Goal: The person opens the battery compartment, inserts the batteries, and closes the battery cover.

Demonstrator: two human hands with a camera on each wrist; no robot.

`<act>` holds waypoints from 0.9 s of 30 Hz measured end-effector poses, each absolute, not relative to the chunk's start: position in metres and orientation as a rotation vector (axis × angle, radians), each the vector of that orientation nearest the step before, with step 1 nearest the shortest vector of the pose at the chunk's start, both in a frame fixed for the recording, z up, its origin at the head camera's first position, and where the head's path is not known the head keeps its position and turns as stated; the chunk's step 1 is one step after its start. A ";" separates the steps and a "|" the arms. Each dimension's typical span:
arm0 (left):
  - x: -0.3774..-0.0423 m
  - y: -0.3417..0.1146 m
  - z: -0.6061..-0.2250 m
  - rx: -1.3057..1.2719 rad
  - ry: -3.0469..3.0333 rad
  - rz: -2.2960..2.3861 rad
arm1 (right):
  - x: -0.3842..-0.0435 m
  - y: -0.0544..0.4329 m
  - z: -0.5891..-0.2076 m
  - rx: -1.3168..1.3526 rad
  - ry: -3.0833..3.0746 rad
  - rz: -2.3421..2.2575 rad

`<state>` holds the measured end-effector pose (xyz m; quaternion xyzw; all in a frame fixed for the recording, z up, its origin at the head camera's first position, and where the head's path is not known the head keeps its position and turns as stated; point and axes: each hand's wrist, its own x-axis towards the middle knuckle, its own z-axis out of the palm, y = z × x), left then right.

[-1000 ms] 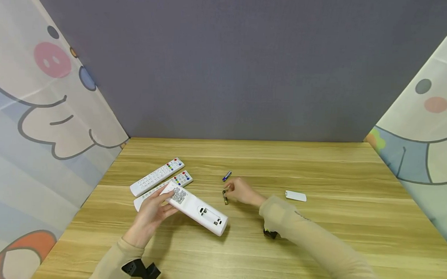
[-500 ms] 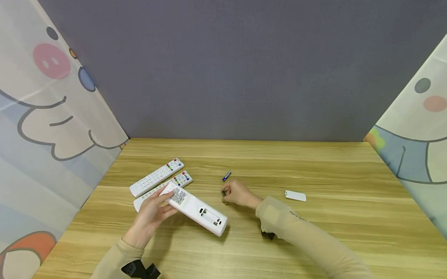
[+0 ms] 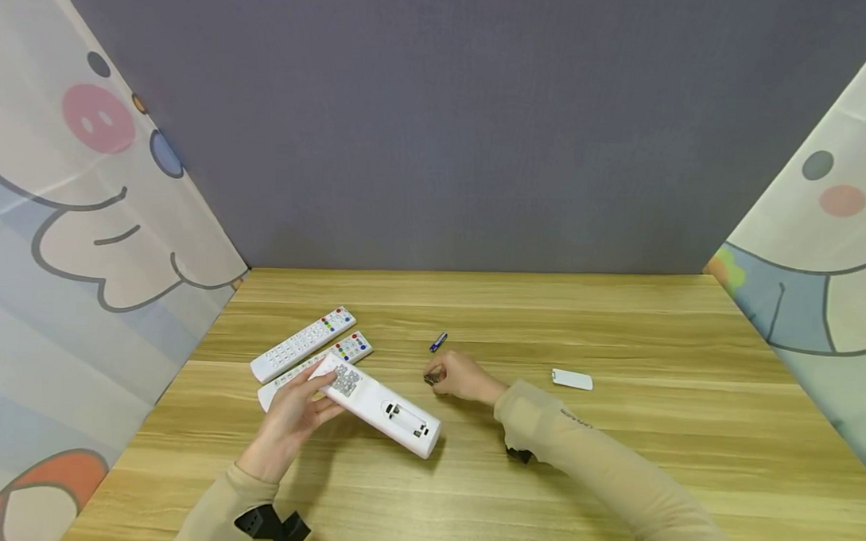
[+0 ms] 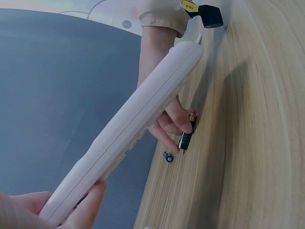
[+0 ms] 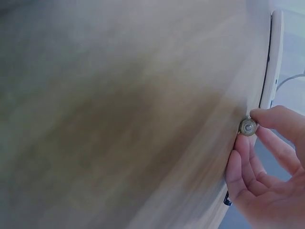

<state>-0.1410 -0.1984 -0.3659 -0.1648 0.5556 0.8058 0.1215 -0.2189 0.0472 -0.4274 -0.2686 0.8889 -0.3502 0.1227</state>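
Note:
My left hand (image 3: 292, 417) grips one end of a white remote control (image 3: 371, 404), back side up, above the table. Its uncovered battery bay (image 3: 408, 421) faces the head camera, with dark contacts at both ends. To the right of it, my right hand (image 3: 463, 377) pinches a dark battery between thumb and fingers, close over the table. Seen from the left wrist, that battery (image 4: 186, 139) is dark green with a gold end; the right wrist view shows its round metal end (image 5: 248, 127). A blue battery (image 3: 438, 341) lies just beyond the right hand.
Two more white remotes lie button side up at the left, a farther one (image 3: 303, 344) and a nearer one (image 3: 355, 346) partly hidden by the left hand and held remote. A small white battery cover (image 3: 572, 380) rests on the wooden table (image 3: 660, 334), right of the right hand.
The right hand has closed its thumb and fingers on the dark battery, which has turned and shifted slightly left. The left hand and its remote stay nearly still.

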 end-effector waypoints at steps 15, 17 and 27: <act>-0.141 -0.197 -0.365 -0.487 1.603 2.363 | -0.212 0.055 -0.414 -0.720 2.491 -1.216; -0.141 -0.197 -0.365 -0.484 1.597 2.365 | -0.210 0.056 -0.412 -0.740 2.520 -1.229; -0.144 -0.196 -0.364 -0.506 1.613 2.367 | -0.201 0.060 -0.398 -0.671 2.481 -1.458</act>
